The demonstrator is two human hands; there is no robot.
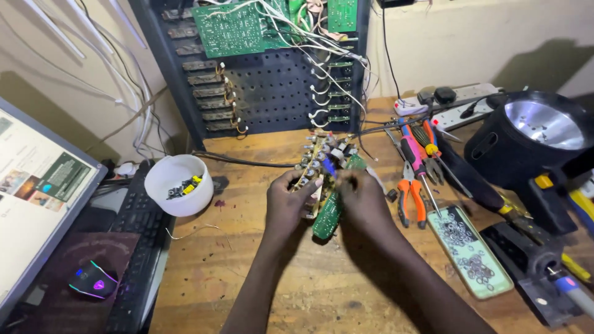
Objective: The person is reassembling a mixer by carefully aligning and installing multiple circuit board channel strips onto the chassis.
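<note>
I've got the green circuit board point(327, 207) lifted off the counter point(247, 272), my left hand point(288, 204) pinching its knob-lined edge, my right hand point(365, 201) clamped on the other side. Wires trail back to the chassis point(272, 93); pliers point(409, 192) lie untouched, so work looks mid-way.

Desk point(247, 272): bare wood, visible grain, matt, scuffed and stained. Circuit board point(328, 213) held in both hands: green laminate, slightly glossy, with small metal-capped components. White bowl point(178, 184): smooth plastic, matt. Pliers point(408, 198): orange rubbery handle sleeves, dull metal jaws. Flat tray point(473, 256): pale plastic, filled with shiny metal washers. Large torch point(526, 139): black matt plastic body, mirror-bright reflector. Perforated panel point(272, 93): dark painted metal, dusty.
</note>
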